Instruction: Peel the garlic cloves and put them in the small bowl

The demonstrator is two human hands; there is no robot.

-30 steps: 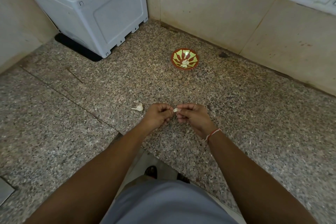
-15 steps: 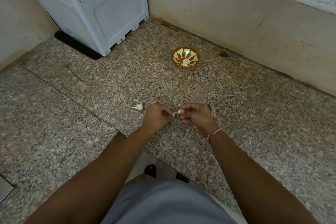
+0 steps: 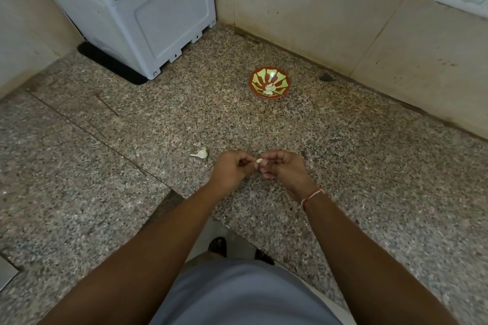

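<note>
Both hands are up over the tabletop [image 3: 343, 155], and there's a clove [image 3: 259, 160] caught right between them. The right hand [image 3: 284, 166] has its fingers curled round it, pinching; the left hand [image 3: 232, 167] nips at its near end, fingers clenched tight, looks like skin being worked loose. Peeling's underway, then, not finished. Further back, the bowl [image 3: 270, 82] sits well apart from the hands, with a few pale cloves [image 3: 268, 89] down in the middle, so part of the job's banked. Another clove [image 3: 200, 153] lies on the tabletop just left of the left hand, stalk out, seemingly unpeeled and waiting its turn. How much skin is left on the held one? Can't tell, the fingers cover most of it. The count in the bowl is too small to read.
</note>
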